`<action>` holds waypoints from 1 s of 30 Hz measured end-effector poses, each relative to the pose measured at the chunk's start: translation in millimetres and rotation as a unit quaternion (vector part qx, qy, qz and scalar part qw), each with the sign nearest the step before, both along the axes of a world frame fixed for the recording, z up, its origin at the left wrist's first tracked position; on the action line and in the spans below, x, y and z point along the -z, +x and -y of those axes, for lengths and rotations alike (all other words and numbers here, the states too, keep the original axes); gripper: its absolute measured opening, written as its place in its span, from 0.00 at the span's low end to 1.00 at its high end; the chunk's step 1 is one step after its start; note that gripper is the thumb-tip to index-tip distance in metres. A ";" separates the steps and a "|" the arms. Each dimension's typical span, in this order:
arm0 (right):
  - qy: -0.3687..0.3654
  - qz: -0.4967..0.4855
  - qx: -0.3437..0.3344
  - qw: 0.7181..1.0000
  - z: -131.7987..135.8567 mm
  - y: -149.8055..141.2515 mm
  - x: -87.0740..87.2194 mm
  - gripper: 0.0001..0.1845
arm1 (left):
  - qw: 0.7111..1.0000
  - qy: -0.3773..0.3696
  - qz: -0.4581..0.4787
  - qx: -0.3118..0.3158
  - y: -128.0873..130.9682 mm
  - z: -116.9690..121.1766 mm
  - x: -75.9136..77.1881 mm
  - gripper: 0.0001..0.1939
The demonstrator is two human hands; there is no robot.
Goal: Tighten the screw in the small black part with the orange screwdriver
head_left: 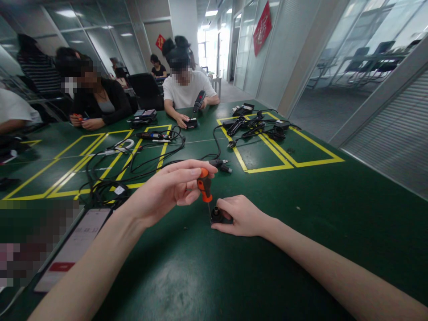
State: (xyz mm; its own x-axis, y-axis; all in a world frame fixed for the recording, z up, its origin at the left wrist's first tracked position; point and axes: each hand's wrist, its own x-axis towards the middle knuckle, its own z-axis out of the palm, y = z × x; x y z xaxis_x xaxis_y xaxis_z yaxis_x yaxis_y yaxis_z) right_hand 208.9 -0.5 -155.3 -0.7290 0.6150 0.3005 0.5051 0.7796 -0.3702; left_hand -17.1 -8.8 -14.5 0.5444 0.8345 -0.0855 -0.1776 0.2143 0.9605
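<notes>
Between the thumb and fingers of my left hand [177, 183] is a screwdriver [205, 187] with an orange and black handle. It points down, nearly upright, and its tip meets the left edge of a small black part [216, 216]. That part has a round raised piece with a metal-looking centre; what kind of part it is I cannot make out. My right hand [242, 216] grips it from the right, low against the green table [267, 267], with the thumb and fingers closed round it. The fingers hide much of its right side.
Black cables [133, 165] and plugs [220, 166] lie beyond my hands, among yellow tape lines [270, 168]. A phone [76, 236] rests by my left forearm. Across the table, a person in a white shirt [189, 89] handles a dark device [199, 101]; another person [103, 100] sits farther left.
</notes>
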 end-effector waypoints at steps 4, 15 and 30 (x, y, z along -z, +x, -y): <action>-0.002 0.000 -0.001 1.000 -0.3 0.3 -0.1 0.20 | 0.999 0.019 0.026 0.015 0.9 -0.3 1.1 0.11; 0.001 0.000 -0.004 1.000 -0.5 1.2 -0.8 0.19 | 1.000 -0.001 0.001 0.017 0.8 1.5 0.0 0.17; -0.010 0.002 -0.006 1.000 -0.9 0.7 -2.2 0.19 | 0.999 0.007 0.034 0.032 2.0 -1.8 2.5 0.13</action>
State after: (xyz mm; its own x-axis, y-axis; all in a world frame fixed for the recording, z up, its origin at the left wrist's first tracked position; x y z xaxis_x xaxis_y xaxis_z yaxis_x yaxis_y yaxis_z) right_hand 209.7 0.4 -153.1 -0.7369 0.6127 0.2856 0.4978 0.7777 -0.3838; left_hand -15.1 -7.0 -17.0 0.6015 0.7981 -0.0364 -0.2278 0.2150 0.9497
